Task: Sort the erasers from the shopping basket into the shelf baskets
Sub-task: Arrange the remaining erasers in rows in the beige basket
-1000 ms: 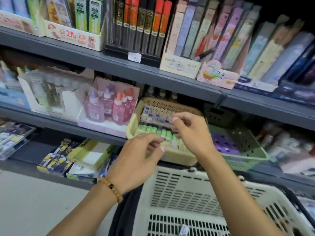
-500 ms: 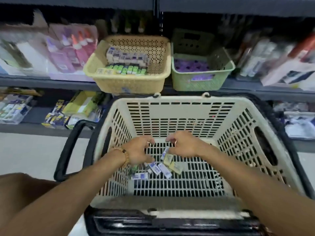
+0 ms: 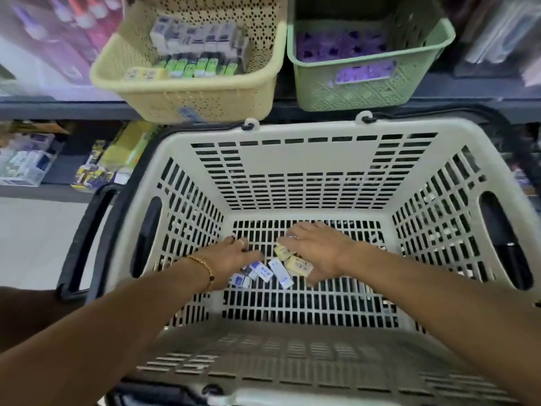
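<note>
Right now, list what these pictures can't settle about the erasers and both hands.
- Right hand: palm down, so the head view hides any eraser under it.
- Left hand: fingertips blurred; grip unclear.
- Erasers: labels too blurred to read.
- Green basket: purple contents smeared.

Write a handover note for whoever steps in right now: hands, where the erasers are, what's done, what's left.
Left hand: down in the shopping basket, fingers over the white-and-blue erasers; a firm grip cannot be made out.
Right hand: also on the basket floor, over the yellow erasers; grip unclear.
Done: the yellow shelf basket already holds rows of white-and-blue, green and yellow erasers; the green shelf basket holds purple ones.
Left: a small cluster of loose erasers remains on the shopping basket floor between the hands. Pick them up and sort them, probably into the yellow shelf basket, where the matching kinds lie.
</note>
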{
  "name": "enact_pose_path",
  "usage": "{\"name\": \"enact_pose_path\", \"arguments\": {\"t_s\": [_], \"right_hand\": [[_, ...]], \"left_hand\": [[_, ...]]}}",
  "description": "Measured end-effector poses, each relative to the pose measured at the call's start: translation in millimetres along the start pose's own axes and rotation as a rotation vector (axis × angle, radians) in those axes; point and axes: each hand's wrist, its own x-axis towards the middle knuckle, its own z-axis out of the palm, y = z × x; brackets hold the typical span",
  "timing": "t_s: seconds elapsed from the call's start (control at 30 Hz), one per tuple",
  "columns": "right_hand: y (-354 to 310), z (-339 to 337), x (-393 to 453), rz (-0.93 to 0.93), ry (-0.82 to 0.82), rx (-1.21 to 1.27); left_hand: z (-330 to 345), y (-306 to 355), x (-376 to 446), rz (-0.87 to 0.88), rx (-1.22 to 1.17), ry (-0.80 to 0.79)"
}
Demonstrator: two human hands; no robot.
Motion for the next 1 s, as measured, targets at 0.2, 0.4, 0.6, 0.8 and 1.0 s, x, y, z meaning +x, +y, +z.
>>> {"name": "enact_pose_path", "arguments": {"t_s": [0.2, 0.4, 0.6, 0.8, 1.0], "right_hand": [[-0.1, 5.2, 4.4, 0.001, 0.114, 0.042], [-4.1, 1.4, 6.7, -0.012, 0.075, 0.086], [0.1, -3.4, 4.6, 0.118, 0.026, 0.473], [-19.1, 1.0, 5.8, 0.083, -0.035, 0.543], [-18.3, 7.4, 7.2, -0.042, 0.061, 0.187]], "left_hand": [[4.4, -1.6, 0.8, -0.06, -0.134, 0.051], [4.0, 2.2, 5.1, -0.055, -0.119, 0.098], [-12.6, -2.7, 9.0, -0.13, -0.528, 0.053], [-42.1, -15.9, -0.5, -0.271, -1.599, -0.192], [-48.0, -22.5, -16.7, -0.099, -2.054, -0.224]]}}
